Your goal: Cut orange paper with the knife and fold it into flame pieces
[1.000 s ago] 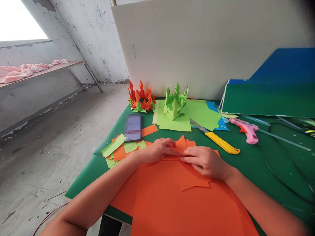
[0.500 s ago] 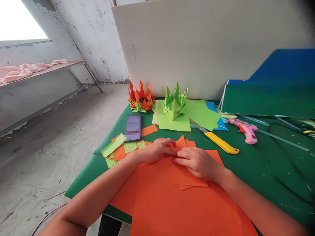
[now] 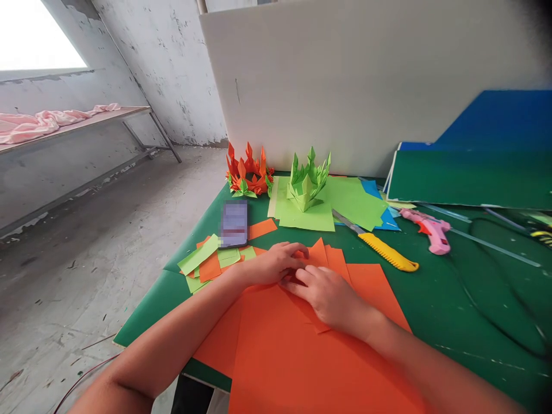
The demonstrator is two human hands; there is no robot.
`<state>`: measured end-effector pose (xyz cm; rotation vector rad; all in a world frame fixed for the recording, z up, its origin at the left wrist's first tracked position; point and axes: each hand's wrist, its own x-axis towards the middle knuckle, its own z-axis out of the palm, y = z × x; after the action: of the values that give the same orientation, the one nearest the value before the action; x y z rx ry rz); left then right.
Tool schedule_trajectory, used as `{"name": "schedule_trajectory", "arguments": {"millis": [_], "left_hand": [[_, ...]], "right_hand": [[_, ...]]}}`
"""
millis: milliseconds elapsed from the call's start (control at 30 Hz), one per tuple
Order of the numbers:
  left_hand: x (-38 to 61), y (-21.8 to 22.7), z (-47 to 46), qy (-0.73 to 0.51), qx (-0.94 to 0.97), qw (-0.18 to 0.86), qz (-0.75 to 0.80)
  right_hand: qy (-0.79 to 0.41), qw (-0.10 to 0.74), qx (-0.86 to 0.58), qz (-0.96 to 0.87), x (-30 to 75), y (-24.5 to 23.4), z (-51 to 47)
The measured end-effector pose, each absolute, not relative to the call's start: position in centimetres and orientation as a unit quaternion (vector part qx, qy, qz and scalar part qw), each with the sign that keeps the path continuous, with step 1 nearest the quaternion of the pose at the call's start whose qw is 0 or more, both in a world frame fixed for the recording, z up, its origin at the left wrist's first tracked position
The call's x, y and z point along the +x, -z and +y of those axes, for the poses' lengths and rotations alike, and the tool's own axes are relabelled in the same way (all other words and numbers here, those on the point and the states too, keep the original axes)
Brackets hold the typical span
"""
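Note:
My left hand (image 3: 276, 263) and my right hand (image 3: 321, 293) lie side by side on a small folded orange paper piece (image 3: 319, 257) at the far end of a stack of large orange sheets (image 3: 293, 356). The left hand's fingers curl down on the piece's left part. The right hand presses flat on the paper, fingers together and pointing left, touching the left hand. Most of the small piece is hidden under the hands.
Green table cover (image 3: 452, 299). Phone (image 3: 234, 223), green and orange paper scraps (image 3: 207, 261), orange origami crown (image 3: 249, 172), green origami crown (image 3: 307, 183) on green sheets, yellow utility knife (image 3: 379, 247), pink glue gun (image 3: 429, 229), white board (image 3: 366, 80), green and blue boards (image 3: 470, 172).
My right hand has slid left across the orange paper, up against the left hand, uncovering orange sheet at the right. The left hand has stayed in place.

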<state>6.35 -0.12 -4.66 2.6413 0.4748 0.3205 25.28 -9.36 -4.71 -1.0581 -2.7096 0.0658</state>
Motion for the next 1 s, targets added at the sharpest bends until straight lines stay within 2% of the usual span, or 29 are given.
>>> {"name": "schedule_trajectory", "arguments": {"millis": [133, 200, 533, 1000], "left_hand": [[6.3, 4.7, 0.0, -0.114, 0.954, 0.226, 0.159], [6.3, 4.6, 0.1, -0.119, 0.954, 0.227, 0.154], [6.7, 3.8, -0.2, -0.148, 0.933, 0.279, 0.172], [6.7, 3.7, -0.1, -0.16, 0.928, 0.287, 0.173]], "right_hand": [[-0.008, 0.212, -0.345, -0.915, 26.7, 5.4, -8.9], [0.0, 0.226, -0.348, -0.91, 27.6, 5.5, -8.6], [-0.049, 0.193, -0.388, -0.9, 28.2, 4.3, -9.0], [0.028, 0.183, -0.432, -0.883, 26.8, 4.5, -9.6]]}}
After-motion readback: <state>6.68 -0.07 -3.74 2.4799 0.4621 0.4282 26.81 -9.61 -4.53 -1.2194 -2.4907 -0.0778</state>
